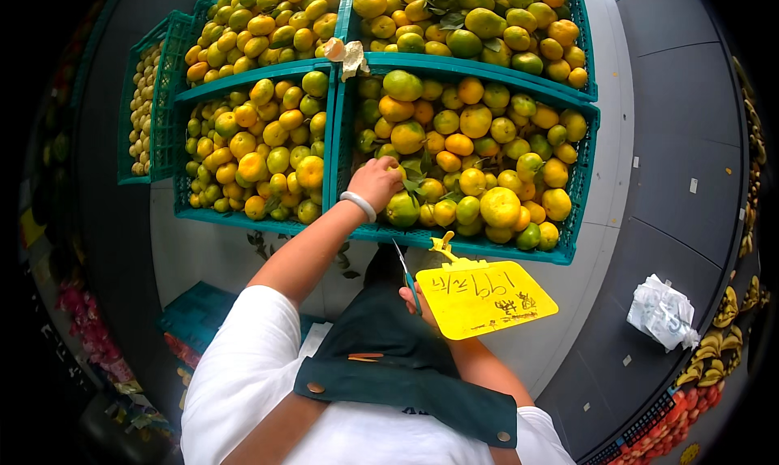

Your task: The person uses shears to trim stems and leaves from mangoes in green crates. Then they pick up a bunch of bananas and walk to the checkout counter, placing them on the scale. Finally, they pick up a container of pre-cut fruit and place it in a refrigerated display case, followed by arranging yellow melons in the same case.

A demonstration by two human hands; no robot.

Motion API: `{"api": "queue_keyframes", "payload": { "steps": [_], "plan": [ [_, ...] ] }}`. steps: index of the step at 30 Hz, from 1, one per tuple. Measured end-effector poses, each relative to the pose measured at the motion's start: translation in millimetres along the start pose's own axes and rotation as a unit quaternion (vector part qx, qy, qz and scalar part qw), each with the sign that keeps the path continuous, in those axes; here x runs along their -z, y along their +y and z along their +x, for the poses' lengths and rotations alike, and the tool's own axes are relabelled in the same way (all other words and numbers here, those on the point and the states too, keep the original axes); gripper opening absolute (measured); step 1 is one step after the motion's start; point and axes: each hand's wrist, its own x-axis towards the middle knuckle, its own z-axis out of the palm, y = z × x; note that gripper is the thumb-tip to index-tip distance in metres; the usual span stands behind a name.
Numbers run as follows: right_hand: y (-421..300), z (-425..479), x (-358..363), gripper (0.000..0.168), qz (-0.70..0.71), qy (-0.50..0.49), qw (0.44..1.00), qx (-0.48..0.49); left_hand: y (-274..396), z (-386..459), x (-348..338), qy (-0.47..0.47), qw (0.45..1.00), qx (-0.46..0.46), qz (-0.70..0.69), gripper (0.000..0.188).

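My left hand (378, 185), with a pale bangle on the wrist, is in the near right teal plastic crate (462, 63). Its fingers curl around a yellow-green mandarin (400, 171), mostly hidden by the hand. Green leaves (414, 176) lie right beside the fingertips, and a large greenish mandarin (403, 209) sits just below them. Lower down, my right hand (420, 304) holds scissors (405, 264) with teal handles, blades pointing up towards the crate. The same hand has a yellow price sign (487, 297) with handwriting and a yellow clip (447, 246) on top; the sign covers part of the hand.
More mandarins fill the near left crate (255, 221) and two crates behind. Peel (353, 60) lies where the crate rims meet. A narrow crate of small pale fruit (143, 106) stands far left. A crumpled plastic bag (663, 313) rests on the grey surface at right, near bananas (709, 355).
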Motion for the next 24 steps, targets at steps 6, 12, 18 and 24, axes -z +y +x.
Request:
{"api": "queue_keyframes", "payload": {
  "steps": [6,12,18,24],
  "plan": [
    [-51,-26,50,0.017,0.266,0.006,0.962,0.059,25,46,-63,-0.211,0.935,0.029,0.282,0.026],
    [-6,-24,33,0.018,0.085,0.064,0.987,0.118,9,42,-62,-0.221,0.94,0.006,0.261,0.023],
    [12,-26,24,0.02,0.021,0.068,0.987,0.147,-6,-13,-12,0.123,0.984,0.017,-0.128,0.006],
    [25,-30,22,0.023,-0.004,0.072,0.985,0.157,-25,-183,5,-0.073,0.983,0.17,0.012,0.013]
  ]
}}
